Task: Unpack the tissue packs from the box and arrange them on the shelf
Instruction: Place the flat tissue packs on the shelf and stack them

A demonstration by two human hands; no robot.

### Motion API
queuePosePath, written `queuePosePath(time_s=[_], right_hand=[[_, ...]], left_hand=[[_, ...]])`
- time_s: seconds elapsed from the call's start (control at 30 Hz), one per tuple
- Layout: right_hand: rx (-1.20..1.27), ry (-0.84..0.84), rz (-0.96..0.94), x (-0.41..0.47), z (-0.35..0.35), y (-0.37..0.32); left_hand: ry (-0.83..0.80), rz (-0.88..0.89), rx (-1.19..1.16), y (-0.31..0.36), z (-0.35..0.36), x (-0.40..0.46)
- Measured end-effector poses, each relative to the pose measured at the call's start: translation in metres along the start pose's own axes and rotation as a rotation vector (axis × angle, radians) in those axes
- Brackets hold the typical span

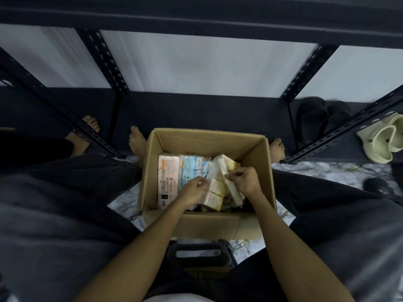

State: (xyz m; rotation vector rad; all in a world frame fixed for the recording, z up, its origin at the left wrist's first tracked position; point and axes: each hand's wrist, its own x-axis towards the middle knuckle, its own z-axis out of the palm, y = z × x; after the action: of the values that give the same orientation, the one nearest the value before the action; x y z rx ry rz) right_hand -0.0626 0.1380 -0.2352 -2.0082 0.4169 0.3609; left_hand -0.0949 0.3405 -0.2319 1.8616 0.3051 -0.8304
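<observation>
**Tissue packs still in the box, yellow bundle being worked loose**

The cardboard box [205, 147] is parked on the floor between the knees, right against the dark metal shelf [196, 112], probably so each pack only needs a short lift forward. All the packs seen here are still inside it. An orange-and-white pack [168, 177] is stood along the left wall, a blue-and-white pack [193, 168] is wedged beside it, and a yellowish bundle [218, 188] is tilted up at the right, out of line with the others.

That tilted bundle is where both hands are. The left hand [193, 189] is curled at its left edge, fingertips pinched on what looks like the wrapper. The right hand [244, 179] is curled too, pinching the wrapping near the top of the bundle. A two-sided pinch like that suggests the outer film is being pulled apart or the bundle is being tugged free, though which one can't be told.

Printing is visible on the orange and blue packs, plus something like a code patch low on the orange one, but nothing can be read, no brand made out.

Sandals [379, 142] are kept on the shelf's lower right tier, so that spot is taken
</observation>
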Motion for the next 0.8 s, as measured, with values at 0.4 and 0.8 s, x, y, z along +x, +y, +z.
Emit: queuePosePath(time_s=[0.4, 0.8], right_hand=[[0.004, 0.041, 0.01, -0.046, 0.004, -0.043], [0.686, -0.023, -0.217, -0.092, -0.055, -0.164]], left_hand=[[0.069, -0.013, -0.812, 0.025, -0.043, -0.024], [0.3, 0.431, -0.436, 0.132, -0.116, -0.12]])
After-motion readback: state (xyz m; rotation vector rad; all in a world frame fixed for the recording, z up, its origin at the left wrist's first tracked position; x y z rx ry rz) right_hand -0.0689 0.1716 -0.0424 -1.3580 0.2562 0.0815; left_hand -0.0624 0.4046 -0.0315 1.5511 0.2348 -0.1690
